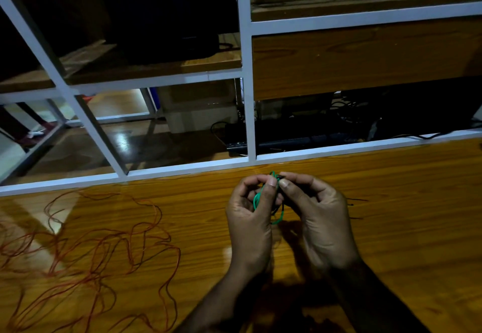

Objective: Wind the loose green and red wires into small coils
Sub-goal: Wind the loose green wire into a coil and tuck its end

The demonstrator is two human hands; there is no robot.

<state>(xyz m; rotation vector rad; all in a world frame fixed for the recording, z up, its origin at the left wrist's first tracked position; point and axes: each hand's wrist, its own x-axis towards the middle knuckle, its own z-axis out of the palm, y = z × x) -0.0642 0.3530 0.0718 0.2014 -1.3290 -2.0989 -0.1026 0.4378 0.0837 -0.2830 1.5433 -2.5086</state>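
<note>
Green wire (263, 199), wound into a small bundle of loops, sits between our 2 hands above the wooden table (391, 202), near its far edge. Our left hand (250, 215) curls its fingers round the loops, with the thumb pressed on top of them. Our right hand (317, 210) pinches the upper end of the bundle between thumb and forefinger, so the 2 thumbs nearly meet. One loop hangs below the hands, just above the tabletop. Well apart to the left, the red wire (99, 254) lies loose on the table in a wide tangle of curves. A few thin dark strands (357, 200) lie just right of the right hand. Beyond the table edge stands a white metal frame (247, 71) with wooden shelves holding dark boxes and cables.
</note>
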